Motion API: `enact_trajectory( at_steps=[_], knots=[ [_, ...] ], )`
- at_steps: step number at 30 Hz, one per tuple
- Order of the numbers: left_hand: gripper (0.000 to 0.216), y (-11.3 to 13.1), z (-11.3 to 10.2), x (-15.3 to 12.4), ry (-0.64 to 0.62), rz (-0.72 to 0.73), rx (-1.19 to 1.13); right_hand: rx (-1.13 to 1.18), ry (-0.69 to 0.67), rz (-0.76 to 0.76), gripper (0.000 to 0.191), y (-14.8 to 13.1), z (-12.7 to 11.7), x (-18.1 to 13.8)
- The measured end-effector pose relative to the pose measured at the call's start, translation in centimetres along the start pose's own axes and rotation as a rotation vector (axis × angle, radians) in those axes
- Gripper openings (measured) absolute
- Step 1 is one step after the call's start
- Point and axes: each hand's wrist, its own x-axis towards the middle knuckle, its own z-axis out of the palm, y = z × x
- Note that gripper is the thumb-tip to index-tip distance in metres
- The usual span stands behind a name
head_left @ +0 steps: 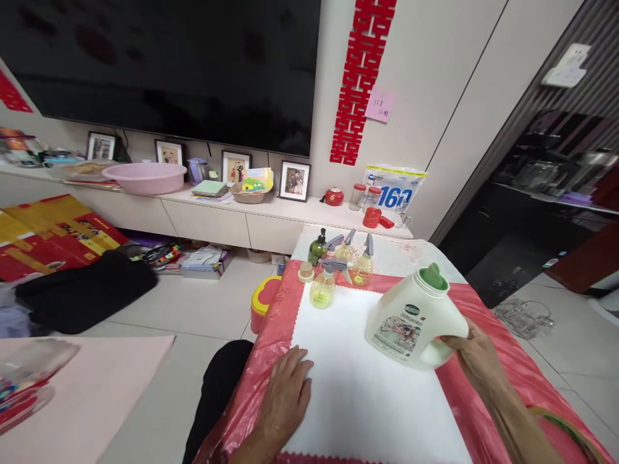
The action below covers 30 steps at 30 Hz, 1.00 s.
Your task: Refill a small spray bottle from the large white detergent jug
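My right hand grips the handle of a large white detergent jug with a green cap, which stands tilted on a white cloth. The cloth covers a table with a red plastic sheet. My left hand lies flat with fingers stretched on the cloth's left edge, holding nothing. Past the cloth stand several small yellowish spray bottles with grey triggers, a dark green spray bottle and a small loose cap.
A yellow and red stool stands on the tiled floor left of the table. Behind are a low white cabinet with a pink basin, photo frames and jars, and a big dark TV. Another pale table sits at lower left.
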Motion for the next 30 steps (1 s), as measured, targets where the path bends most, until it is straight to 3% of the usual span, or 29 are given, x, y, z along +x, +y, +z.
enact_trajectory(
  at_steps=[8,12,15,17,21,26,30],
  knots=[
    [0.03,0.2,-0.3,0.2,-0.041,-0.022,-0.017,-0.196,0.13,-0.154,0.056,0.5,-0.2,-1.6],
    [0.029,0.0,-0.2,0.2,-0.043,-0.016,-0.024,-0.226,0.388,-0.167,0.072,2.3,-1.0,-6.0],
    [0.029,0.0,-0.3,0.1,-0.043,-0.009,-0.026,-0.202,0.444,-0.099,0.079,5.3,-0.7,-10.8],
    [0.03,0.0,-0.3,0.1,-0.046,-0.01,-0.023,-0.231,0.306,-0.026,0.073,7.3,0.1,-14.0],
    [0.028,0.1,-0.4,0.2,-0.075,-0.016,-0.008,-0.19,0.107,-0.083,0.048,9.4,2.6,-18.5],
    [0.027,0.1,-0.5,0.3,-0.104,-0.018,-0.004,-0.362,-0.202,-0.391,0.023,8.4,5.6,-19.7],
    [0.026,0.0,-0.6,0.3,-0.103,-0.004,-0.005,-0.365,-0.344,-0.478,0.024,7.6,7.9,-19.5]
  ],
)
